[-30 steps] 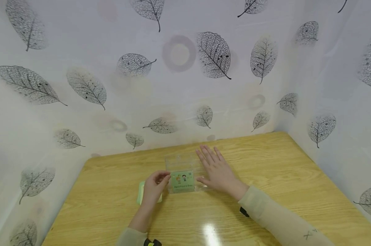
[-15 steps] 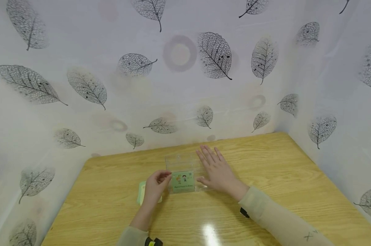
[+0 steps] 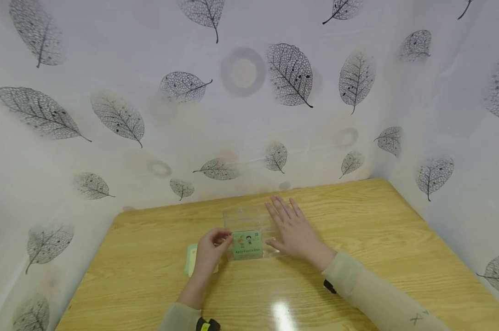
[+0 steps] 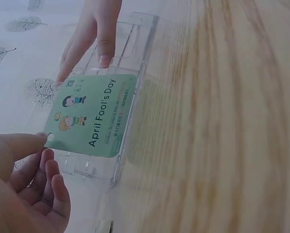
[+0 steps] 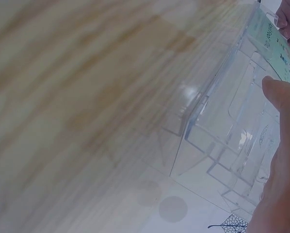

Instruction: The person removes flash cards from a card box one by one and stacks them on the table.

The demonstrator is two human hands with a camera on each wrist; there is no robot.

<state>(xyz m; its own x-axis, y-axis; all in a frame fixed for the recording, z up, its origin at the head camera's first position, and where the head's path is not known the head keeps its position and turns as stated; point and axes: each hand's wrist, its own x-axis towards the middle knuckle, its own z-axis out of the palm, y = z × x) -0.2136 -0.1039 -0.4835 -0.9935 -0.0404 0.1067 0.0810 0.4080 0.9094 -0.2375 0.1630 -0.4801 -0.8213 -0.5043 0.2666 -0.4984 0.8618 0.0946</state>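
A green card (image 4: 89, 114) printed "April Fool's Day" with two cartoon children lies over one part of a clear plastic box (image 5: 222, 131). My left hand (image 3: 208, 253) pinches the card's corner by its punched hole, between thumb and forefinger; the other fingers curl loosely below. On the box's right part rests my right hand (image 3: 294, 233), fingers straight and a little spread, the thumb pointing toward the card. Whether the card sits fully inside the box or on its rim, I cannot tell. The box's transparent lid (image 3: 241, 214) stands toward the back.
Partly hidden behind my left hand, a small pile of green and cream cards (image 3: 190, 260) lies on the wooden table (image 3: 357, 243). A leaf-patterned curtain (image 3: 241, 124) closes off the back and both sides. A glare spot shows near the front.
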